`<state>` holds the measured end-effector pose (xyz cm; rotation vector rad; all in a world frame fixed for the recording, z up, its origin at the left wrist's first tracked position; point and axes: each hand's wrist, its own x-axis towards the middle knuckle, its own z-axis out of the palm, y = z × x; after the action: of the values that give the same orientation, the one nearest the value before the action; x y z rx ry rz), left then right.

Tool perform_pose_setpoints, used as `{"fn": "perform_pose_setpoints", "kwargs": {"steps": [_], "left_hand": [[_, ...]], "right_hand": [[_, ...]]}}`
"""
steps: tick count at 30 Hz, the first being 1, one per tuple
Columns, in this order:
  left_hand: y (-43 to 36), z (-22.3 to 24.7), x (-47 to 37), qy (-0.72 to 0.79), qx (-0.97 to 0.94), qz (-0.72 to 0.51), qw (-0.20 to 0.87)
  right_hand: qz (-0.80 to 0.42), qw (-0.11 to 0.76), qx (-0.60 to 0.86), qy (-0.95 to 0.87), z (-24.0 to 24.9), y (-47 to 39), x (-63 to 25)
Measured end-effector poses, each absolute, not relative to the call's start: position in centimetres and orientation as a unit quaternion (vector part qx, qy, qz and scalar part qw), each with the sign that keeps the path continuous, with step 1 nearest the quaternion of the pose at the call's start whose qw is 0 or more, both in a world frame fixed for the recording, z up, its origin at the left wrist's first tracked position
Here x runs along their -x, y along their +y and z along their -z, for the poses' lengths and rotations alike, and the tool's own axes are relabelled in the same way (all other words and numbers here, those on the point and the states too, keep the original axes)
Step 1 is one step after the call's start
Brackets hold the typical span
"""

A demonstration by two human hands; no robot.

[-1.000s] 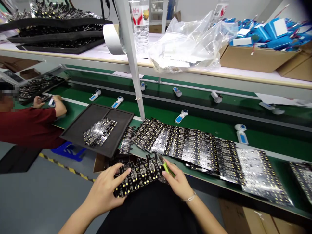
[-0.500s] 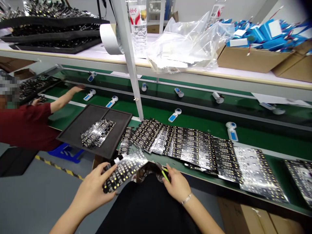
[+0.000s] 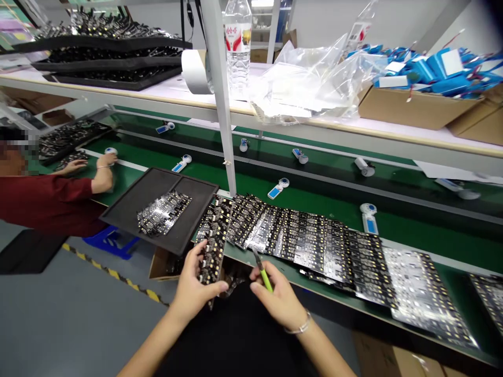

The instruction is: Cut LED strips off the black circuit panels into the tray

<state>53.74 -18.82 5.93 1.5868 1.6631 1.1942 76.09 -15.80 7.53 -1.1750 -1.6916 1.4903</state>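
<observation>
My left hand grips a long black circuit board panel dotted with pale square components. The panel stands tilted near the bench's front edge, its far end beside the row of boards. My right hand is closed around a slim green-handled tool with a narrow metal tip, pointing up and away from me. What kind of tool it is I cannot make out. Overlapping circuit board panels lie in a row on the bench just beyond my right hand.
A black tray with small boards sits to the left. A co-worker in a red sleeve works farther left. White-and-blue devices rest on the green conveyor. A white post rises ahead, and a shelf holds a box of blue packs.
My left hand has swung the panel from nearly flat and low to steeper, toward the bench. My right hand has turned the tool slightly upright. The co-worker's arm has drawn back.
</observation>
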Motion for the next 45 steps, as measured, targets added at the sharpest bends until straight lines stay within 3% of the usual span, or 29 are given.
{"fn": "perform_pose_setpoints", "kwargs": {"steps": [2,5,8,10,13,16,20,23,32,38,42,45], "left_hand": [[-18.9,-5.9,-55.8,0.576,-0.526,-0.512,0.359],[-19.1,-6.5,-57.0,0.513,-0.462,-0.576,0.438],[-19.3,-7.0,-55.2,0.49,-0.493,-0.522,0.495],[-19.5,-6.7,-53.4,0.527,-0.537,-0.435,0.495],[-19.9,-5.9,-52.2,0.608,-0.531,-0.359,0.469],[-20.0,-5.7,-53.4,0.643,-0.412,-0.406,0.502],[-19.3,-7.0,-56.0,0.575,-0.202,-0.584,0.537],[-19.1,-7.7,-57.0,0.533,-0.15,-0.639,0.534],[-19.7,-7.1,-56.6,0.535,-0.165,-0.606,0.565],[-19.8,-5.9,-56.5,0.57,-0.189,-0.57,0.561],[-19.7,-6.6,-56.8,0.542,-0.152,-0.623,0.543],[-19.8,-6.8,-57.0,0.544,-0.147,-0.629,0.536]], "right_hand": [[-0.586,0.353,0.417,-0.598,-8.7,-16.2,-74.4],[-0.527,0.411,0.411,-0.62,-10.5,-15.8,-73.5],[-0.481,0.34,0.365,-0.721,-12.7,-14.2,-74.5],[-0.467,0.279,0.326,-0.773,-13.7,-13.0,-75.4],[-0.393,0.323,0.367,-0.779,-13.8,-11.9,-76.4],[-0.317,0.391,0.485,-0.715,-12.4,-12.3,-77.0],[-0.379,0.345,0.523,-0.681,-10.0,-14.2,-77.2],[-0.382,0.351,0.526,-0.673,-8.8,-15.2,-77.0],[-0.412,0.377,0.484,-0.674,-9.1,-14.0,-78.0],[-0.191,0.313,0.606,-0.706,-8.9,-15.2,-77.5],[-0.339,0.34,0.502,-0.719,-8.4,-15.0,-78.0],[-0.291,0.308,0.54,-0.728,-8.0,-15.2,-78.2]]}}
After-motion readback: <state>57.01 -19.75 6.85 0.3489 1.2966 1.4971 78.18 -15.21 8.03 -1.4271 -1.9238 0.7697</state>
